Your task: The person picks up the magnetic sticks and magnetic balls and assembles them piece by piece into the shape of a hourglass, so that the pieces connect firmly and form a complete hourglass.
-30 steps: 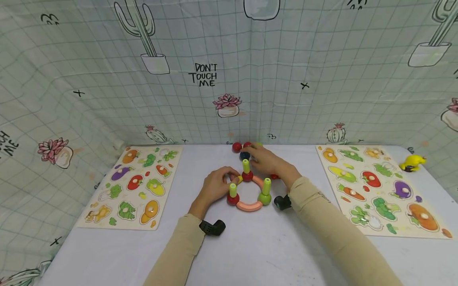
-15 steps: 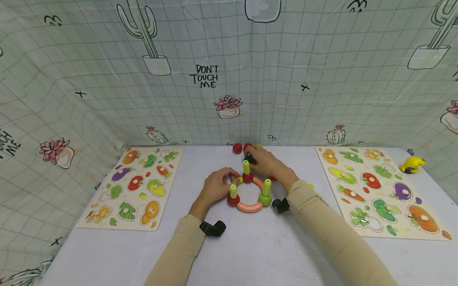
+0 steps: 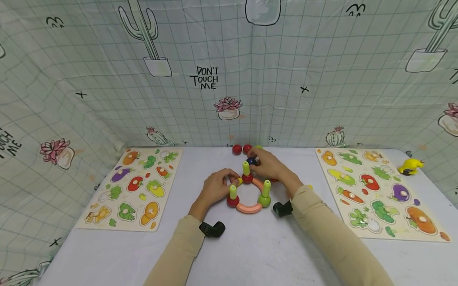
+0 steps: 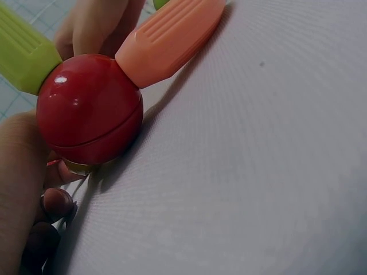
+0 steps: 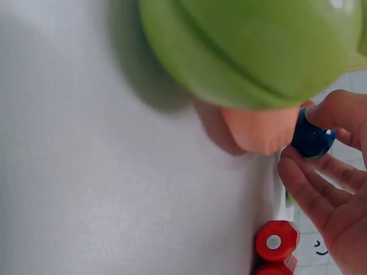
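A ring of toy building balls and coral curved rods lies mid-table. Light green sticks stand upright on its back red ball, left red ball and right green ball. At the ring's left side, my left hand pinches a yellow rod, mostly hidden by the fingers. Just behind the ring, my right hand holds a dark blue ball between thumb and fingers. The left wrist view shows the left red ball close up, with fingers behind it.
Two red balls and a light green one sit at the table's back edge. Vegetable puzzle boards lie left and right. A yellow toy stands far right. Red pieces lie near the right hand.
The right hand has taken hold of the dark blue ball and brought it slightly right and nearer, toward the back red ball. The left hand stays at the yellow rod.
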Action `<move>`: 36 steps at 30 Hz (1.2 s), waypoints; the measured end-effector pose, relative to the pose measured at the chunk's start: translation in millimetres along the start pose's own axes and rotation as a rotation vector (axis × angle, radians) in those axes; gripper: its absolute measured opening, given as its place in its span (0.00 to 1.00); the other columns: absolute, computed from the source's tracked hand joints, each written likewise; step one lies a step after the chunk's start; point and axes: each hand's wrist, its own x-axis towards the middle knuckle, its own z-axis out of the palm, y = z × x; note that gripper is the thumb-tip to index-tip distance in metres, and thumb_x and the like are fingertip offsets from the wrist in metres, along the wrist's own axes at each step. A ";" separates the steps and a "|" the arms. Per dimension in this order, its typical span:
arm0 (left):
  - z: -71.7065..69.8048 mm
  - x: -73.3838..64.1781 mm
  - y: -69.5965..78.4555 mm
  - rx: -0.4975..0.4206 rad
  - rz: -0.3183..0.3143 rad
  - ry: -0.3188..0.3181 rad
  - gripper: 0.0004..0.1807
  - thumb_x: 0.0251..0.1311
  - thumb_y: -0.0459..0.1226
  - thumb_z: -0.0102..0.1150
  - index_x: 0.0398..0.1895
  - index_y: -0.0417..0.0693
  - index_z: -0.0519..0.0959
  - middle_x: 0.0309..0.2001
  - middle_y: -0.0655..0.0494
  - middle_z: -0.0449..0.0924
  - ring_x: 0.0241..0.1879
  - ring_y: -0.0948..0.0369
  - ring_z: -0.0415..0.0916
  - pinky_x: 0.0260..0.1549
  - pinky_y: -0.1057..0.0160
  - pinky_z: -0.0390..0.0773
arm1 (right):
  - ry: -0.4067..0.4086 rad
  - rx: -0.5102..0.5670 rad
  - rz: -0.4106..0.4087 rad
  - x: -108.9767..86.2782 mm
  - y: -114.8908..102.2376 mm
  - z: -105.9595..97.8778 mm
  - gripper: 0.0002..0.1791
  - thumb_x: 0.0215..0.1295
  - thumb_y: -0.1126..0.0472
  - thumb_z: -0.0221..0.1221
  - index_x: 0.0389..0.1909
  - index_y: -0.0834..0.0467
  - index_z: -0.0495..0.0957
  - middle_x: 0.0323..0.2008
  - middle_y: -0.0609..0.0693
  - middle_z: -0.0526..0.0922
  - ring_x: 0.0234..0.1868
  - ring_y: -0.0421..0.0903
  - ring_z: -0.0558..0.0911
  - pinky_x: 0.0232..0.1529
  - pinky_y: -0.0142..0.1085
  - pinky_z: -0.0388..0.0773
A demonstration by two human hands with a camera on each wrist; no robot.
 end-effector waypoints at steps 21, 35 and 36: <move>1.1 0.0 -1.0 0.001 -0.017 0.001 0.08 0.58 0.44 0.61 0.40 0.58 0.81 0.30 0.63 0.76 0.23 0.65 0.65 0.21 0.68 0.61 | 0.135 0.156 -0.055 -28.0 -4.9 -12.5 0.20 0.61 0.63 0.57 0.54 0.60 0.68 0.54 0.59 0.75 0.45 0.51 0.80 0.46 0.44 0.79; 1.8 0.6 -1.3 0.015 -0.017 -0.003 0.08 0.59 0.44 0.60 0.40 0.58 0.81 0.30 0.62 0.75 0.23 0.65 0.65 0.21 0.68 0.61 | 0.204 0.218 -0.010 -39.2 -5.9 -17.4 0.20 0.57 0.60 0.59 0.51 0.55 0.68 0.49 0.53 0.75 0.39 0.47 0.77 0.39 0.35 0.75; 1.8 0.6 -1.3 0.015 -0.014 -0.003 0.08 0.59 0.45 0.60 0.40 0.58 0.81 0.30 0.62 0.75 0.23 0.65 0.65 0.21 0.68 0.61 | 0.202 0.219 -0.011 -40.0 -5.9 -17.9 0.20 0.58 0.60 0.59 0.51 0.55 0.68 0.49 0.52 0.75 0.39 0.47 0.77 0.39 0.35 0.75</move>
